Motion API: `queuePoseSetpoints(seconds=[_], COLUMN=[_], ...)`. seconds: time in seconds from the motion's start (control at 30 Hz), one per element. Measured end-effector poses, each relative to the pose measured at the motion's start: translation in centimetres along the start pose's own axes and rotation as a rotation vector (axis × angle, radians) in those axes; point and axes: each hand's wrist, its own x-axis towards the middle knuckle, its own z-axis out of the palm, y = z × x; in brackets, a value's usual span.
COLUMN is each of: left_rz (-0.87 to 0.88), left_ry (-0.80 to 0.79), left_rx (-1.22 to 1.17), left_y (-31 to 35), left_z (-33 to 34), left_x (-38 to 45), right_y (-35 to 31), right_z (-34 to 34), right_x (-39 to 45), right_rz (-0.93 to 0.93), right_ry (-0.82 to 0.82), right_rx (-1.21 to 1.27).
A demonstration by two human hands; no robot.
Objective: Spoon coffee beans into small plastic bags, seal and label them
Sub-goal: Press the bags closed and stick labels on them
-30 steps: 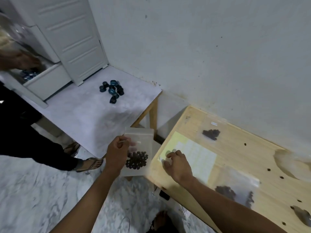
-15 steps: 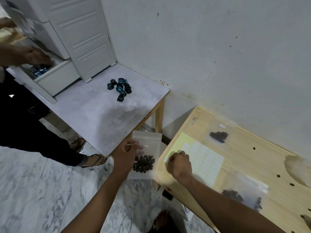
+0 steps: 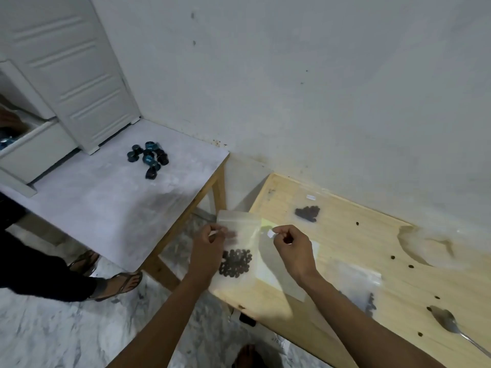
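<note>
My left hand (image 3: 206,248) pinches a small clear plastic bag (image 3: 240,229) by its left side, above the left end of the wooden table (image 3: 345,251). Dark coffee beans (image 3: 235,262) sit in the bag's lower half. My right hand (image 3: 291,247) pinches a small white label (image 3: 270,233) just right of the bag. Beneath that hand lies the yellow-backed label sheet (image 3: 268,272). A labelled bag of beans (image 3: 308,212) rests near the wall, and another bag (image 3: 361,290) lies beside my right forearm.
A metal spoon (image 3: 451,325) lies at the table's right, with loose beans scattered around. Several dark blue capsules (image 3: 147,158) sit on the marbled side table (image 3: 93,205). Another person's sandalled feet (image 3: 117,284) stand at the left, by a white drawer unit (image 3: 39,152).
My right hand has lifted off the label sheet with a white label pinched in it and moved toward the bag. The view has shifted so the tables sit further right.
</note>
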Motion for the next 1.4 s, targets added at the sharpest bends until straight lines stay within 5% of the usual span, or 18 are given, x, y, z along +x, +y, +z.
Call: queuePoseSetpoints(seconds=[0.5, 1.0, 1.4], left_rz=[0.105, 0.122, 0.258], left_ry=[-0.315, -0.495, -0.455], left_rx=[0.039, -0.074, 0.003], left_y=[4.3, 7.0, 7.5], left_z=[13.9, 17.9, 18.0], left_x=[-1.6, -4.3, -4.1], right_y=[-1.9, -1.5, -0.8], right_z=[-9.9, -14.3, -16.7], right_x=[-1.9, -2.4, -2.1], right_rz=[-0.101, -0.074, 0.036], right_ry=[0.237, 0.487, 0.211], right_rx=[0.000, -0.052, 0.234])
